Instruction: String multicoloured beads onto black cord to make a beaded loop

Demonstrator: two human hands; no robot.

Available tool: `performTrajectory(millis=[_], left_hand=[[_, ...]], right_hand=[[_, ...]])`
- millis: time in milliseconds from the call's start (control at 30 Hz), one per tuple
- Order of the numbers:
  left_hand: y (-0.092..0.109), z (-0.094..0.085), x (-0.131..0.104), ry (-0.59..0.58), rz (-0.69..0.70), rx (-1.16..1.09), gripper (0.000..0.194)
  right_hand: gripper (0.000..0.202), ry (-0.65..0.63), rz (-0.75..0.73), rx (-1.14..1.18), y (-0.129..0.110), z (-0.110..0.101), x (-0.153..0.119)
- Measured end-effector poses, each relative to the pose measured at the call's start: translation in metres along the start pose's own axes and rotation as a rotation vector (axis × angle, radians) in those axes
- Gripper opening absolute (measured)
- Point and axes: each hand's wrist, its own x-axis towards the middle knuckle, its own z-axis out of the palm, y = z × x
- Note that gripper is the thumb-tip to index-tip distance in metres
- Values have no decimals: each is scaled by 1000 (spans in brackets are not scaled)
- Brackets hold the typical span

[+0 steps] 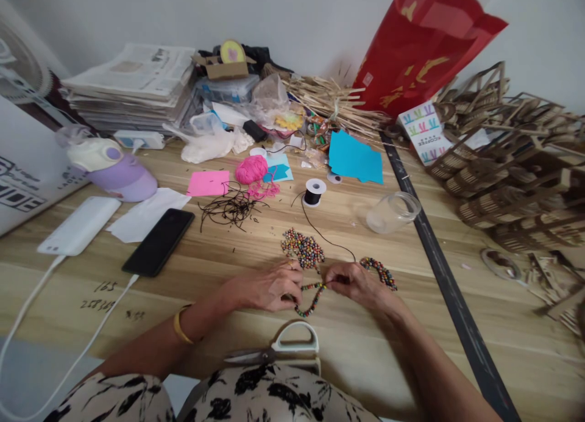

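A string of multicoloured beads [311, 310] hangs in a small curve between my two hands. My left hand [276, 286] is closed, its fingertips on the left end of the string. My right hand [355, 282] pinches the black cord at the right end, close to a yellowish bead. From this hand the cord runs back to a white spool of black cord [313, 194]. Just beyond my left hand lies a pile of loose beads [302, 246]. A curved strand of strung beads [380, 269] rests beside my right hand. White-handled scissors [295, 344] lie near my body.
A clear glass jar [388, 213] stands to the right. Tangled black cord pieces [231, 205], pink yarn [251, 169] and a black phone [159, 242] are on the left. Brown slatted wooden pieces [503, 184] crowd the right side. A red bag [411, 50] stands behind.
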Motion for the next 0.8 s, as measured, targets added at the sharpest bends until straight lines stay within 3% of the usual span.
performTrajectory(millis=[800], left_hand=[[6, 1, 1, -18, 7, 62, 11]], right_hand=[[11, -17, -23, -8, 1, -1, 0]])
